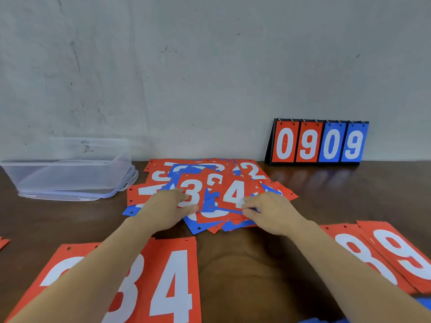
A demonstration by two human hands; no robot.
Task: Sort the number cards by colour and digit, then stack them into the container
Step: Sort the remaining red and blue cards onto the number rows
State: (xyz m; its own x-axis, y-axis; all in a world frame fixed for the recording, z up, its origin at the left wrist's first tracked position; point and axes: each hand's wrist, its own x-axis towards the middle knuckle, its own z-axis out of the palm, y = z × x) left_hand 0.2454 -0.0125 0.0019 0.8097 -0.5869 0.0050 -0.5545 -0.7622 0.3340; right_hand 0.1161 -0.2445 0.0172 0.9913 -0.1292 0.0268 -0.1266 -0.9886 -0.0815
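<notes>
A mixed heap of red and blue number cards (253, 171) lies in the middle of the brown table. On top sit a red 3 card (194, 183) and a red 4 card (234, 192). My left hand (165, 210) pinches the lower edge of the red 3. My right hand (271, 212) pinches the lower edge of the red 4. Near me on the left lie red cards in a row, one showing 4 (175, 283). On the right lie red 8 (363, 257) and 9 cards (405, 255). The clear plastic container (70, 173) stands at the back left.
A flip scoreboard (318, 142) reading 0909 stands against the grey wall at the back right. The container rests on its lid (98, 194). A red card corner (3, 243) shows at the left edge. Something blue (422, 304) peeks in at the bottom right.
</notes>
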